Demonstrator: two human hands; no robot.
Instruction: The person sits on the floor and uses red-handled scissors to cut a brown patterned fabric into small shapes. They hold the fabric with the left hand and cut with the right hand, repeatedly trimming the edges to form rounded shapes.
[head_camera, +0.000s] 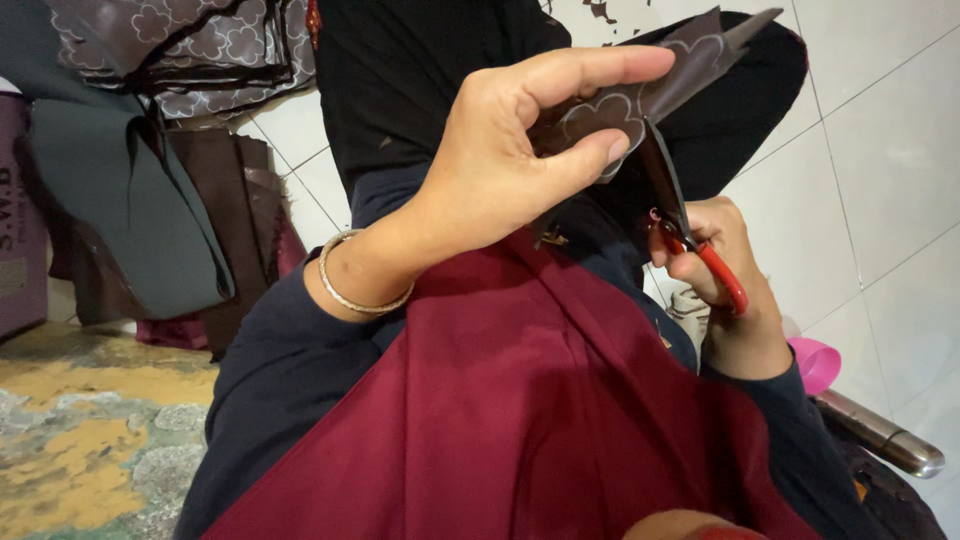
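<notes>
My left hand (500, 165) pinches a piece of dark brown fabric (690, 70) marked with white flower outlines, held up over my lap. My right hand (735, 300) grips red-handled scissors (690, 235); their dark blades point up and meet the fabric's lower edge beside a drawn flower. A metal bangle (350, 290) circles my left wrist. Dark sleeves cover both arms, and maroon cloth (530, 420) lies across my lap.
A stack of brown fabric with the same flower outlines (190, 50) rests at the top left above draped grey and brown cloth (130, 200). White tiled floor (880, 160) lies to the right, with a pink plastic object (818, 362) and a metal tube (880, 435). A patterned mat (80, 440) is at the bottom left.
</notes>
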